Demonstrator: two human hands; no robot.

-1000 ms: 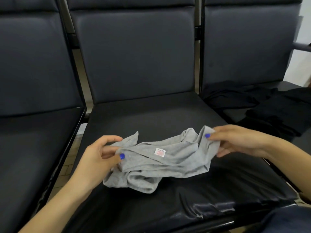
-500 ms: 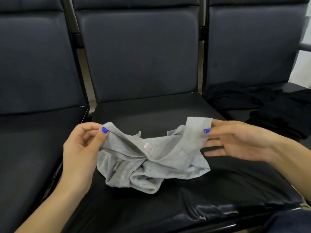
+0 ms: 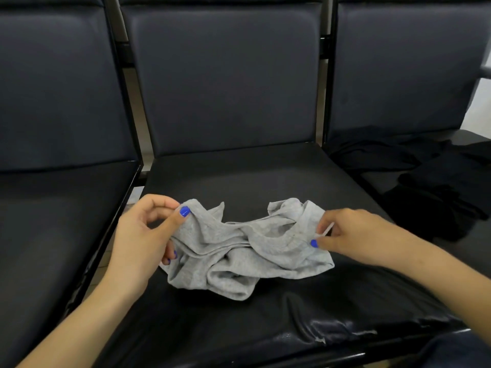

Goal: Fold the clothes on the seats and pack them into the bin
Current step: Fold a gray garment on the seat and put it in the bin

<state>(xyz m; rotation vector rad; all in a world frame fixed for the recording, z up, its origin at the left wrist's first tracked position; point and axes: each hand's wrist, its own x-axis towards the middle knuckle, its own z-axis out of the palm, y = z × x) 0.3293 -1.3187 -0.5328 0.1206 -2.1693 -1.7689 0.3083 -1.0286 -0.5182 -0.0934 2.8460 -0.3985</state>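
Both hands are on the grey garment (image 3: 239,251), one at each end. From my view, the left hand (image 3: 148,235) pinches the upper left edge of the cloth between thumb and curled fingers, while lower fingers tuck under the fabric. The right hand (image 3: 353,235) pinches the upper right edge, thumb pressed onto the cloth and fingers curled; a thin white strip, perhaps a tag, shows between those fingers, though I cannot tell what it is. The hands are well apart, with the garment sagging between them.

The grey garment is crumpled, its lower folds resting on the front half of the middle seat (image 3: 265,181), a black padded cushion with wrinkled, shiny upholstery near its front edge. I cannot tell what kind of garment it is.

On the right seat (image 3: 372,179), dark clothes (image 3: 438,192) lie in a loose heap, well apart from the grey piece and touching neither hand. The left seat (image 3: 53,208) sits just beside the middle one, a metal frame rail (image 3: 125,197) between them. Padded backrests (image 3: 225,75) rise behind all three seats. Pale floor tiles (image 3: 135,192) show through the gap on the left.
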